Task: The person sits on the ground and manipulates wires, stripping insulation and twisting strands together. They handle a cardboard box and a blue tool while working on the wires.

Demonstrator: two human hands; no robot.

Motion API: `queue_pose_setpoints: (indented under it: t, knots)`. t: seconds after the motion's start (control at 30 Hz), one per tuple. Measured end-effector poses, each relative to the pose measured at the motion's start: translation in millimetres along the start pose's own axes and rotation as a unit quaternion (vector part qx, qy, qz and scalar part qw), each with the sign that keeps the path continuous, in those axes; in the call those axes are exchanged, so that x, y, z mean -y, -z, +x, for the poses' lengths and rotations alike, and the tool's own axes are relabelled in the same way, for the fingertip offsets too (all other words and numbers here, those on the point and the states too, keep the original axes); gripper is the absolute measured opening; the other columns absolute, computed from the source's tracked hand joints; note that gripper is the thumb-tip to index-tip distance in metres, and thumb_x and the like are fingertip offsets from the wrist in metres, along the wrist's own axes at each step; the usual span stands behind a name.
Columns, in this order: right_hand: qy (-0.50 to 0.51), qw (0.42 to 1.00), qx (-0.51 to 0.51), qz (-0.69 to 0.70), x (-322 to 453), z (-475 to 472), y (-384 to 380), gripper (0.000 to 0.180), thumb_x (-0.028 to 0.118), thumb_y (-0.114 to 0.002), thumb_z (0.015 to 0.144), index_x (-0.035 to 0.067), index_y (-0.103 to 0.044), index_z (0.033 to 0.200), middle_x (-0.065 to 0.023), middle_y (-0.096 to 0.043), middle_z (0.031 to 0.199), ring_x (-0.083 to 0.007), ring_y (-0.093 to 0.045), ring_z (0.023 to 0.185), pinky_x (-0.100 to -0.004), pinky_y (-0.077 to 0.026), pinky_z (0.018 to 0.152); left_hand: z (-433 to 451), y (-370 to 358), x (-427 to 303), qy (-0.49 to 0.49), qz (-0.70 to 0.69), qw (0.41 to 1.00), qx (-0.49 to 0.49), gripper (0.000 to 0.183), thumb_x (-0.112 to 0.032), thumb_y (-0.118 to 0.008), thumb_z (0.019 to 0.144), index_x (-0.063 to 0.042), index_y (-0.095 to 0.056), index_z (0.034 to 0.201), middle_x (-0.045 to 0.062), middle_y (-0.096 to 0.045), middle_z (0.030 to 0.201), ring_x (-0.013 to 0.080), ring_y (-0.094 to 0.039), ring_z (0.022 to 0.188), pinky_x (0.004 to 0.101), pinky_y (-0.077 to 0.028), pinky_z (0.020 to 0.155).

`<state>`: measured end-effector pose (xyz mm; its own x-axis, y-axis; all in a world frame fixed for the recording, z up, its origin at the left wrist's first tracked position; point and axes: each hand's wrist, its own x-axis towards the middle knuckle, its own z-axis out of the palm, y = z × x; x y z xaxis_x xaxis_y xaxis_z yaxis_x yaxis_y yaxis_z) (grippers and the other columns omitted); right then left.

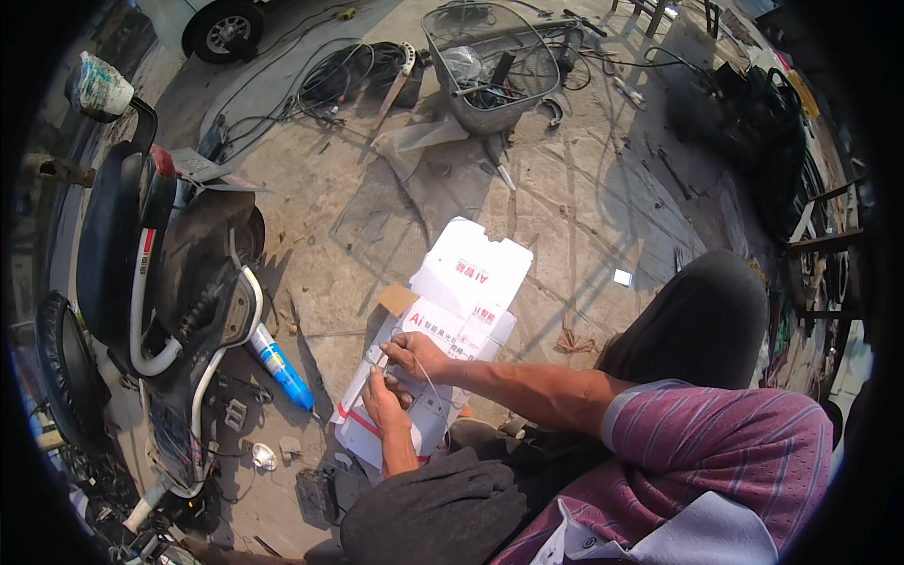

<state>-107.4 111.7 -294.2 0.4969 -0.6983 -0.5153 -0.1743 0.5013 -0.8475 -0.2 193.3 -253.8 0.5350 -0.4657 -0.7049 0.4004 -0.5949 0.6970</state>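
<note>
In the head view, an unfolded white cardboard box (pixel 472 272) with red and black print lies on the ground before me. My left hand (pixel 388 409) is over its near left part, thumb and fingers bent close to a thin pale wire (pixel 429 378). My right hand (pixel 415 355) is just above it, with thumb and forefinger pinched on the wire near the box's left edge. The wire loops from there down towards my lap. The fingertips of both hands nearly meet. Whether my left fingers also grip the wire is too small to tell.
On the left stands a partly dismantled electric scooter (pixel 205 296), with a blue spray can (pixel 282 371) beside it. A wire basket (pixel 487 116) of parts, coiled black cables (pixel 353 70) and a screwdriver-like tool (pixel 506 176) lie ahead. Black bags (pixel 748 134) are at right.
</note>
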Motion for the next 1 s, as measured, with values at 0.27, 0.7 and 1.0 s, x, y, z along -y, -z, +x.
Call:
queue_pose_setpoints:
  t: [0.27, 0.7, 1.0]
  knots:
    - [0.019, 1.000, -0.001, 0.009, -0.9, 3.7, 1.1, 0.050, 0.041, -0.058, 0.103, 0.002, -0.060, 0.073, -0.0047, -0.059, 0.066, -0.0131, -0.054, 0.066, -0.0349, -0.046, 0.064, -3.8, -2.6, 5.9, -0.229, 0.115, 0.966, 0.010, 0.045, -0.046, -0.054, 0.103, -0.006, -0.057, 0.083, 0.004, -0.056, 0.064, 0.0141, -0.053, 0.049, 0.0260, -0.039, 0.043]
    - [0.022, 1.000, -0.003, 0.017, 1.4, 1.5, 1.7, 0.049, 0.040, -0.057, 0.104, 0.001, -0.061, 0.074, -0.0053, -0.059, 0.067, -0.0135, -0.054, 0.067, -0.0360, -0.046, 0.064, -4.5, -0.7, 6.8, -0.214, 0.104, 0.971, 0.018, 0.041, -0.041, -0.054, 0.104, -0.003, -0.061, 0.091, 0.004, -0.055, 0.065, 0.0139, -0.053, 0.051, 0.0261, -0.042, 0.046]
    - [-0.003, 1.000, -0.005, -0.006, 4.1, -0.5, 1.8, 0.050, 0.041, -0.057, 0.104, 0.001, -0.060, 0.074, -0.0047, -0.057, 0.065, -0.0126, -0.051, 0.067, -0.0365, -0.045, 0.063, 3.7, 8.8, -2.1, 0.044, -0.019, 0.997, 0.057, 0.038, -0.039, -0.055, 0.103, -0.004, -0.061, 0.089, 0.005, -0.058, 0.069, 0.0144, -0.052, 0.051, 0.0273, -0.043, 0.047]
